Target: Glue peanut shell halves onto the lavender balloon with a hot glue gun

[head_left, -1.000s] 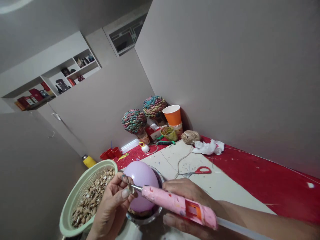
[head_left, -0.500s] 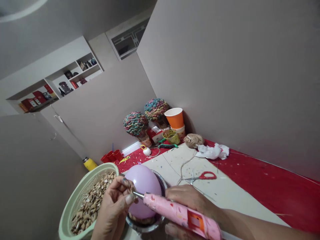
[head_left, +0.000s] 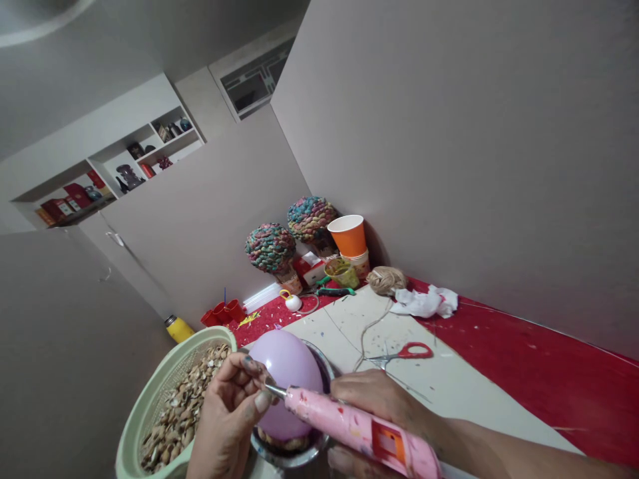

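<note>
My right hand grips a pink glue gun, its metal tip pointing left at my left hand. My left hand is pinched on a small shell piece held against the gun's tip. Just behind both hands a purple balloon sits in a metal bowl. A green basket filled with several shell pieces stands at the left, touching my left hand's side.
Red-handled scissors and a twine ball lie on the white board over the red table. Orange cup, two yarn balls, white cloth and red cups stand near the wall.
The view shifted slightly. My left hand's pinch stays at the glue gun's tip; both hands sit a little lower and to the right against the balloon.
</note>
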Demonstrator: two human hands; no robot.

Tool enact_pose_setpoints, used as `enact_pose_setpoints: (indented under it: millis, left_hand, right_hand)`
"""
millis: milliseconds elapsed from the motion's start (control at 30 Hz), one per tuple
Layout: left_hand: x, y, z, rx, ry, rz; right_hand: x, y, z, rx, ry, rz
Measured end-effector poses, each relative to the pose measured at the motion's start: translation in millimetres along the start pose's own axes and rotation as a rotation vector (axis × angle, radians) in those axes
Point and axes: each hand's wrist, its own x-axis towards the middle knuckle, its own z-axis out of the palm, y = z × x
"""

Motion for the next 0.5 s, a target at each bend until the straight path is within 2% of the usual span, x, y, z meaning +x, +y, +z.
enact_pose_setpoints:
  millis: [133,267,400,500]
  left_hand:
    - [0.3,-0.2,0.6,0.019,0.021,0.016]
    - [-0.4,-0.8,0.1,0.034,0.039,0.033]
    - [-1.9,-0.9,-0.5,0.048,0.056,0.053]
    - [-2.3,-0.8,-0.9,0.043,0.048,0.052]
  right_hand:
    - [1.0,-2.4,-0.9,-0.035,0.035,-0.027]
    - [4.0,-6.8,-4.7,-0.056,0.002,-0.014]
    - [5.1,-9.0,-5.1,-0.073,0.025,-0.032]
    - [3.3,-8.4,-3.7,-0.034,0.003,0.014]
